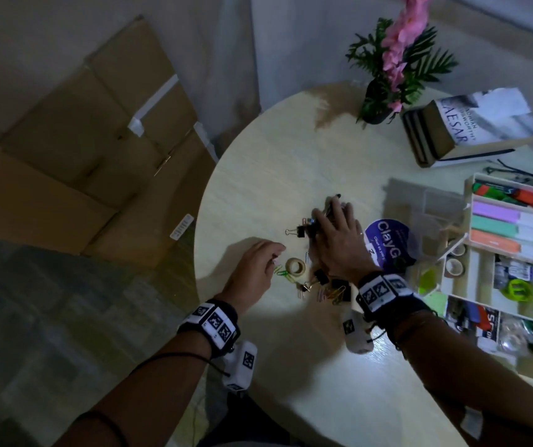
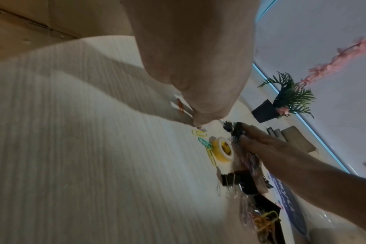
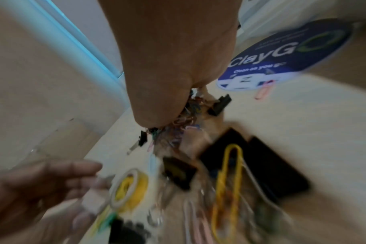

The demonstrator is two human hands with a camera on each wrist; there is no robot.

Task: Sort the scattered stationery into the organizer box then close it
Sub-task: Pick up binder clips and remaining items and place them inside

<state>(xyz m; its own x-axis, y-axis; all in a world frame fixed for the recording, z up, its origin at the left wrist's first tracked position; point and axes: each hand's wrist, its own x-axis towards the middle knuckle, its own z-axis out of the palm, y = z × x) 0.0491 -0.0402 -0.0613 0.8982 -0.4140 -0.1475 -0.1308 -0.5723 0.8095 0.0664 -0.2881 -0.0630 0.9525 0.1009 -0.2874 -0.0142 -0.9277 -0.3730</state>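
Paper clips and black binder clips (image 1: pixel 318 279) lie scattered mid-table around a yellow tape roll (image 1: pixel 296 266). My right hand (image 1: pixel 329 221) reaches over the pile and its curled fingers grip a bunch of binder clips and paper clips (image 2: pixel 236 130), seen under the palm in the right wrist view (image 3: pixel 178 122). My left hand (image 1: pixel 276 253) is left of the tape roll, fingertips bunched down at the green and yellow paper clips (image 2: pixel 203 138). An orange paper clip (image 2: pixel 180 105) sits pinched against its fingers. The open organizer box (image 1: pixel 471 188) stands at the right.
A round ClayGo sticker (image 1: pixel 387 240) lies between the pile and the box, with a clear lid (image 1: pixel 426 204) beyond it. A potted plant (image 1: pixel 384 101) and a book (image 1: pixel 471 124) stand at the back. Cardboard boxes (image 1: pixel 97 140) sit on the floor to the left.
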